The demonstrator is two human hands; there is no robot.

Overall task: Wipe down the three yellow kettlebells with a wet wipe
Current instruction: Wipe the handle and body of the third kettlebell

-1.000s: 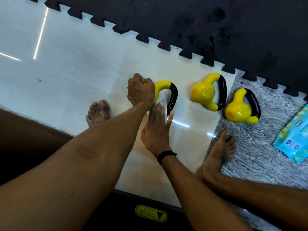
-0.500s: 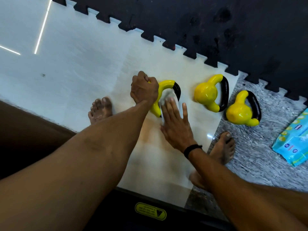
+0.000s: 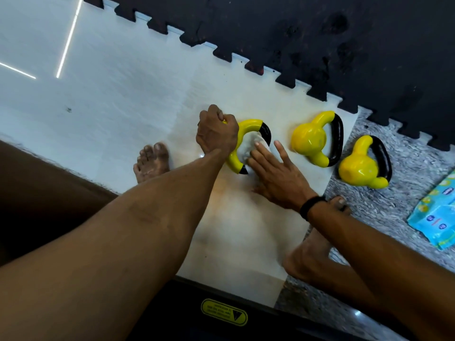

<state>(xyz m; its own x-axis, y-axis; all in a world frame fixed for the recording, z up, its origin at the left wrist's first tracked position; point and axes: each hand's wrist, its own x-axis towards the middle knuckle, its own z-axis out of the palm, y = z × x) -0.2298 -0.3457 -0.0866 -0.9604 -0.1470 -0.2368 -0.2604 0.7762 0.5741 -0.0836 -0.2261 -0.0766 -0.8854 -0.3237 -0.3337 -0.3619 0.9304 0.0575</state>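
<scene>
Since a second ago the flat, spread right hand (image 3: 275, 175) has carried the wet wipe (image 3: 248, 147) from the first kettlebell (image 3: 242, 141)'s lower side up inside its handle loop, apparently finishing it, while the left hand (image 3: 216, 132) stays fisted round its body.

Left hand (image 3: 216, 134) fisted, knuckles up, right hand (image 3: 275, 175) flat, fingers spread, both arms outstretched

Three kettlebells (image 3: 248, 134) (image 3: 312, 139) (image 3: 359, 168) in row on floor; wipes pack (image 3: 435, 217) right of them.
</scene>
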